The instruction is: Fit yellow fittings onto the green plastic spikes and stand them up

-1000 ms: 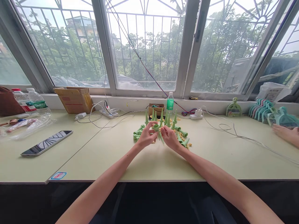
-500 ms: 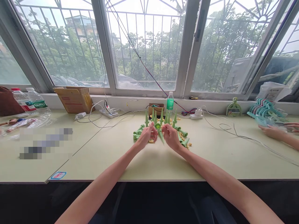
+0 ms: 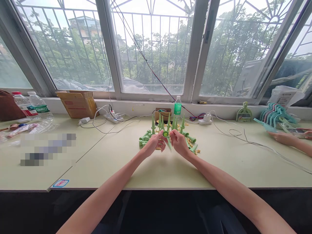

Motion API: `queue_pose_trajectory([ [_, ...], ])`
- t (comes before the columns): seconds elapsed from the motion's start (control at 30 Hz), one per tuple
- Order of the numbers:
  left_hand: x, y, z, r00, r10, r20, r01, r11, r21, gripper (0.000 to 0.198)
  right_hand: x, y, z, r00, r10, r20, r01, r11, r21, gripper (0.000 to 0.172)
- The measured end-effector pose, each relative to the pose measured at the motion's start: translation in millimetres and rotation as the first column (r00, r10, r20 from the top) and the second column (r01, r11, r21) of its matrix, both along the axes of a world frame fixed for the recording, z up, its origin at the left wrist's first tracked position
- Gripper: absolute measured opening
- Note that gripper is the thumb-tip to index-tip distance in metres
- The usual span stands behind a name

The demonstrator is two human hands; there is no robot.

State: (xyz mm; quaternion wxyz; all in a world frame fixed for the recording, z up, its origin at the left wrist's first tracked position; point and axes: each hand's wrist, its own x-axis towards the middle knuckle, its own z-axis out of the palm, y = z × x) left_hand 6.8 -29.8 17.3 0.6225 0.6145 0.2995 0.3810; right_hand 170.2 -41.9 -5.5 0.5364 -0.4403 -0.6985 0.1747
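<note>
Between my hands is a green plastic watering spike (image 3: 168,143), its round hollow end (image 3: 165,133) facing me and its point slanting down to the right. My left hand (image 3: 154,143) pinches the left side of that end with thumb and forefinger, the other fingers curled loosely. Against the right side of the end, my right hand (image 3: 178,141) is closed; whether it also holds a small part is hidden. Behind my hands several green spikes (image 3: 182,123) stand upright. More green pieces (image 3: 145,138) lie at both sides, with small yellow parts (image 3: 198,151) among them.
A green-labelled bottle (image 3: 177,106) and a small cardboard box (image 3: 163,113) stand by the window. Cables (image 3: 234,133) cross the table on the right, near a power strip (image 3: 205,120). At far right, another person's hand (image 3: 284,138) is beside teal hangers (image 3: 275,113).
My left thumb and forefinger have moved right onto the spike's round end. My right fingers have come closer to it. The other person's hand has shifted left with a teal piece.
</note>
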Motion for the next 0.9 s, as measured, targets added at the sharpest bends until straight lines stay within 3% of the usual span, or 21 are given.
queue_pose_trajectory([
  [0.37,-1.3,-5.8,3.6,0.991,0.004,-0.131,0.016,0.989,0.149,0.042,1.3,4.2,-2.0,1.0,-0.021,-0.007,0.021,1.0,-0.014,0.037],
  [0.63,-2.1,-2.4,-6.9,0.97,0.129,-0.208,-0.04,0.922,0.384,0.043,3.8,6.9,-2.5,0.997,-0.063,0.031,0.063,0.998,0.01,0.039],
  [0.9,-3.0,-3.7,-7.1,0.951,0.202,-0.233,-0.068,0.875,0.479,0.042,4.0,6.8,-1.6,0.993,-0.093,0.076,0.09,0.995,0.039,0.039],
])
